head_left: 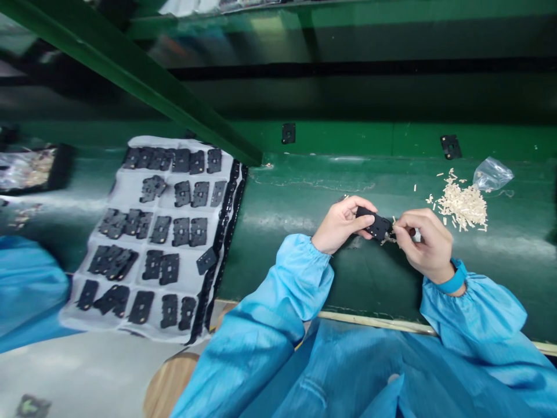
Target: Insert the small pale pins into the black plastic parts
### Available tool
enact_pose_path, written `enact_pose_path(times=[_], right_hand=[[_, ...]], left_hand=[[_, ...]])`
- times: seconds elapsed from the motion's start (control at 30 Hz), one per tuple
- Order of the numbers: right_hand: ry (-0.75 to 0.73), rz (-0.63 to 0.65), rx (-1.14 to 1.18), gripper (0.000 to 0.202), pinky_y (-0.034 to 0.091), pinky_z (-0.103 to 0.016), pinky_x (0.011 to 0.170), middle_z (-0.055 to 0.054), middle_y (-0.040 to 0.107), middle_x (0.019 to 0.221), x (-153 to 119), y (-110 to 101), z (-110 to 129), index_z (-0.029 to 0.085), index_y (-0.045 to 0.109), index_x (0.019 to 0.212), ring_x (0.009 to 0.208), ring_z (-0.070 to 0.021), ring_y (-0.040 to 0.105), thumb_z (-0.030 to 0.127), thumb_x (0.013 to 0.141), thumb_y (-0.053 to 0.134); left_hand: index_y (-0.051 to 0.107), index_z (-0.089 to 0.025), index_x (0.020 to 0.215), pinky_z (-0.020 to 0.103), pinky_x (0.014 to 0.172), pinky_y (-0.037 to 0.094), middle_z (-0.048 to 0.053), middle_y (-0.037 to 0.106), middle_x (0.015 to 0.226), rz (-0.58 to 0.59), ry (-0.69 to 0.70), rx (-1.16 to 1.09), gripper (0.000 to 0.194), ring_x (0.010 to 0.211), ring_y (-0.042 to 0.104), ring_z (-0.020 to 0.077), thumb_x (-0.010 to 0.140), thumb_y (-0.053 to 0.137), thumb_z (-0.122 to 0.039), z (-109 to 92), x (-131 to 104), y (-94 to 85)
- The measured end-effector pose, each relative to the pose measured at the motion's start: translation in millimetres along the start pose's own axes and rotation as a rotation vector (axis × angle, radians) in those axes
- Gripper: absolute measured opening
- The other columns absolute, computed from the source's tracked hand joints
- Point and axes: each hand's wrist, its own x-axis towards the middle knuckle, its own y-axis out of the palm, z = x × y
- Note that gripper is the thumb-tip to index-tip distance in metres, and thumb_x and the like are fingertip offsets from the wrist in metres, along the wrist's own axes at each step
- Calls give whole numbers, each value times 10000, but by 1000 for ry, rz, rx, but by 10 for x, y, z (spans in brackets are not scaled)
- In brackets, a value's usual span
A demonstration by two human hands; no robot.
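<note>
My left hand [343, 225] grips a flat black plastic part [375, 224] between thumb and fingers, tilted above the green bench. At the part's right end, my right hand [424, 238] is closed in a pinch on a small cream-coloured strip [394, 223]. A few more small pale bits lie below the part, partly hidden by the fingers. To the right of my right hand spreads a pile of small cream strips [463, 203]. A crumpled clear plastic bag [493, 174] lies behind that pile.
Single black parts rest at the back of the bench, one at the middle [288, 133] and another at the right [451, 147]. A white-lined tray [174, 296] at left holds many black parts. A green post [174, 87] slants overhead. Another person's blue sleeve [30, 290] shows at far left.
</note>
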Motion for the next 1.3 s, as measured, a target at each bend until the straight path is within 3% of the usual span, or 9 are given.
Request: enact_pose_path(times=[0.37,1.3], right_hand=[[-108,-5,-70,248,549,-277,761,-53,691,944,-21,6,-17,197,609,1065,860,-150,664,32,899,691],[-176,24,-173,285,581,-311,762,-71,732,972,-96,34,-58,207,635,1124,845,-182,700,49,895,695]], left_hand=[[604,-110,1017,172,547,589,37,598,955,14,1,-29,496,691,639,79,776,877,-446,-4,4,11],[603,-117,1005,164,537,578,25,602,920,3,-3,-45,499,653,625,68,763,885,-449,19,-1,8]])
